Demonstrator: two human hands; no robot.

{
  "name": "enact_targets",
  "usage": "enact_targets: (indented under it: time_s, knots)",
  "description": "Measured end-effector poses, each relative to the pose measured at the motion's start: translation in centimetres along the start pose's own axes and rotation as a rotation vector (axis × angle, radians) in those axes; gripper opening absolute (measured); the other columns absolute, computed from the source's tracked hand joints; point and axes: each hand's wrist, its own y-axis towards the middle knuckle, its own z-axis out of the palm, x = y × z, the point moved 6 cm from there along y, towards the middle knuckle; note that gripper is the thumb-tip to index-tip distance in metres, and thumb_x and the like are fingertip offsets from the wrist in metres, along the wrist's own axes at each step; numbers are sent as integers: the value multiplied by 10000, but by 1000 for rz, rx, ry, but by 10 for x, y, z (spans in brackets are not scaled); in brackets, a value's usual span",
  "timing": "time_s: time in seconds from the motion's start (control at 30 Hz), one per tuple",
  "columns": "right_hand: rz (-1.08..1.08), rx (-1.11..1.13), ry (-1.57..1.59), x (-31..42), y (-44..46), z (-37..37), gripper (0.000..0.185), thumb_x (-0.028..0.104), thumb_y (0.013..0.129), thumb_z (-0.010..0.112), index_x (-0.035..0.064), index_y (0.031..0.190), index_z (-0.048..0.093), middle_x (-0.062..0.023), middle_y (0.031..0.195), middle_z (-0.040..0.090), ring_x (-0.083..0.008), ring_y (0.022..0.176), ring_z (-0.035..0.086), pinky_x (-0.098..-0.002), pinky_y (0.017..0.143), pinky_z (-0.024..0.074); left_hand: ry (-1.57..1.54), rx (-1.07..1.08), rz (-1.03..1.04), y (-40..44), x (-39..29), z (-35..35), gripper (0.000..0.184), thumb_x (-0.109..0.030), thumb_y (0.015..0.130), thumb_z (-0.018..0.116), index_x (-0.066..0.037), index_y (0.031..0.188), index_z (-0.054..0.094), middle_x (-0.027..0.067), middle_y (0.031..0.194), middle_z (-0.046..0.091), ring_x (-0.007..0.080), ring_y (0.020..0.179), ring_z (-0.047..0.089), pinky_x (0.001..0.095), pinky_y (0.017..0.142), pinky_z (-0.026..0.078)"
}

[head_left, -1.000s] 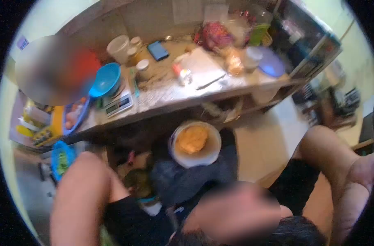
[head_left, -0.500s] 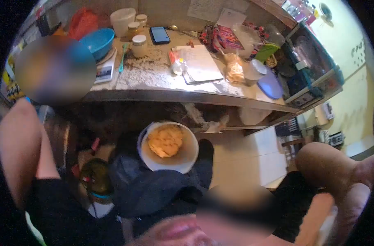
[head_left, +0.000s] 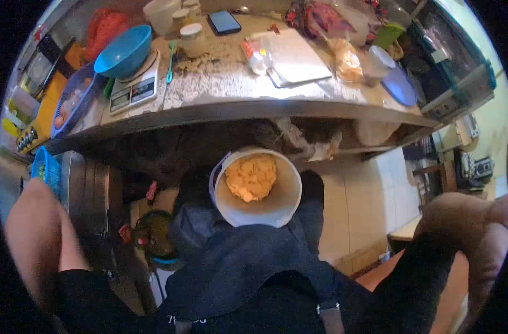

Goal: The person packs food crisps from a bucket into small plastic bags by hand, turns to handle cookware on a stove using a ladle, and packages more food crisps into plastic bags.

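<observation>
Neither of my hands shows. My left arm [head_left: 37,228] is bent and raised at the left edge, and my right arm [head_left: 460,220] is bent up at the right edge; both hands lie outside the picture. Between my legs, in front of the dark cloth over my lap, stands a whitish bucket [head_left: 287,195]. Inside it rests a lumpy orange-yellow mass [head_left: 251,177] that looks like dough. No hand touches the bucket.
A worn table [head_left: 209,83] spans the front, bearing a kitchen scale [head_left: 134,94], blue bowl [head_left: 123,53], jar [head_left: 193,42], phone [head_left: 224,22], papers [head_left: 298,55] and purple lid [head_left: 400,86]. A purple basket [head_left: 70,103] sits left. A dark round container [head_left: 154,236] is on the floor.
The view has shifted, so the bucket and table appear higher and further right. The scale and purple basket, covered by a blur before, now show. Both arms stay raised.
</observation>
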Motion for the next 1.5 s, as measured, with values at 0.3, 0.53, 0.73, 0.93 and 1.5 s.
enact_targets:
  time_s: [0.3, 0.53, 0.73, 0.93, 1.5]
  knots:
    - [359, 191, -92, -65, -85, 136, 204, 112, 827, 685, 44, 1019, 679, -107, 966, 679, -180, 835, 619, -280, 730, 494, 185, -24, 11, -19, -13, -12, 447, -237, 782, 718, -67, 1166, 566, 161, 1174, 540, 320, 1073, 542, 434, 915, 429]
    - [747, 548, 74, -112, -228, 292, 97, 198, 768, 732, 108, 805, 735, -91, 787, 659, -235, 694, 642, -351, 654, 513, 621, -135, -24, 3, -17, -43, 433, -213, 770, 732, -48, 1140, 580, 168, 1138, 564, 312, 1040, 565, 410, 897, 449]
    - [707, 660, -186, -104, -249, 343, 214, 309, 790, 706, 143, 919, 742, -104, 1018, 624, -265, 939, 591, -396, 802, 473, 939, -467, -197, -4, 102, -118, 422, -193, 759, 743, -32, 1119, 591, 174, 1107, 584, 305, 1012, 585, 389, 881, 467]
    - [675, 648, -356, -114, -266, 364, 195, 289, 776, 666, 205, 947, 710, -79, 1136, 581, -274, 1024, 543, -422, 839, 414, 911, -538, -596, -81, 330, -152, 538, -246, 739, 764, -51, 1197, 558, 179, 1199, 556, 307, 1091, 558, 393, 952, 439]
    - [701, 553, -31, -149, -309, 371, 240, 219, 836, 596, 25, 939, 691, -215, 1130, 632, -371, 1063, 580, -447, 931, 453, 1216, -592, -792, -111, 436, -145, 127, -224, 726, 598, -129, 646, 625, 125, 656, 611, 344, 668, 620, 440, 562, 495]
